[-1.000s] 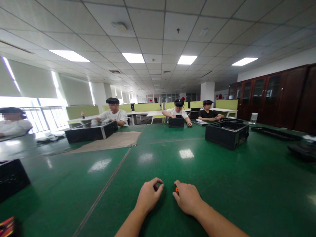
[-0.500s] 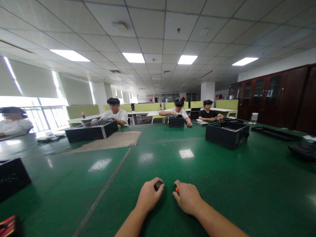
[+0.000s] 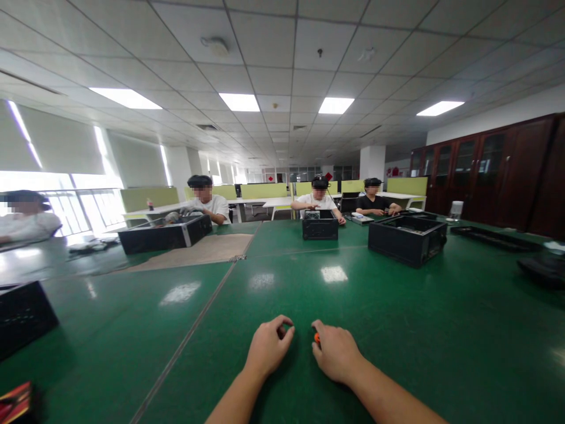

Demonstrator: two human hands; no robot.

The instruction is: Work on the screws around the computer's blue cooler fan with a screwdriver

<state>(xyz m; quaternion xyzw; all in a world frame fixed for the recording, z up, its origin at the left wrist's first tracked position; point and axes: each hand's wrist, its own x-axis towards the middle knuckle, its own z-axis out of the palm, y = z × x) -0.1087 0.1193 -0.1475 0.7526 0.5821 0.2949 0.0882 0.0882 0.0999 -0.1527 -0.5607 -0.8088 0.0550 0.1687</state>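
Note:
My left hand (image 3: 268,347) rests near the table's front middle. Its fingers are loosely curled, the thumb tip a little apart from the index finger, and nothing shows between them. Just to its right, my right hand (image 3: 336,351) is curled around a small orange object (image 3: 316,337). Only a bit of that object shows between thumb and fingers, so its kind cannot be made out. Both hands are at the green table top (image 3: 247,294), a short gap between them.
Black computer cases stand at the right (image 3: 406,240), far middle (image 3: 320,227), far left (image 3: 165,235) and left edge (image 3: 26,318). A red and black box (image 3: 15,406) sits lower left. Several people sit around the table. A brown mat (image 3: 212,250) lies under one case.
The person across the table has shifted the far middle computer case, which now shows wider and turned. My hands have stayed nearly still.

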